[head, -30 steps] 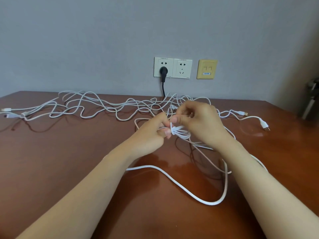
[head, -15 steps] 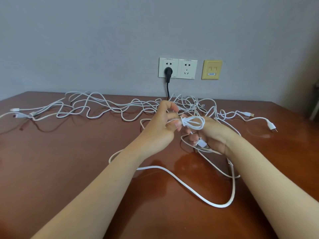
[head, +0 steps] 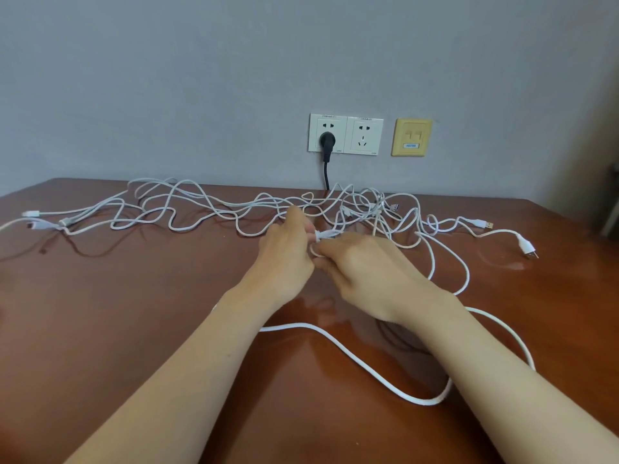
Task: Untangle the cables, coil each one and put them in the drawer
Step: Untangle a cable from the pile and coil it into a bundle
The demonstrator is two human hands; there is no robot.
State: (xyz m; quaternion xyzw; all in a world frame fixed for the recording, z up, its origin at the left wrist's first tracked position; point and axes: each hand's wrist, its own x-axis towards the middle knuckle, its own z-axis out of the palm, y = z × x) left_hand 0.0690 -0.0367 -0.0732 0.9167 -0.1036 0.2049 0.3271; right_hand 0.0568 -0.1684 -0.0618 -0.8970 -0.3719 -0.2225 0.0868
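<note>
Head view: stretches both forearms forward over the desk [head: 100,329]. Pinches a thin white cable [head: 326,234] between curled fingertips of left hand [head: 284,259] and right hand [head: 361,269], close together mid-desk. Shows the cable tangle [head: 201,209] strewn along the far edge, a thick white cable [head: 368,366] looped under the right forearm, wide brown surface near left.

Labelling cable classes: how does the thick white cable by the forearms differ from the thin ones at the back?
Gauge: the thick cable is clearly fatter than the thin cables. Layout: the thick cable lies in one open loop near the front; the thin cables are tangled across the back. Both are white and rest on the table.
</note>
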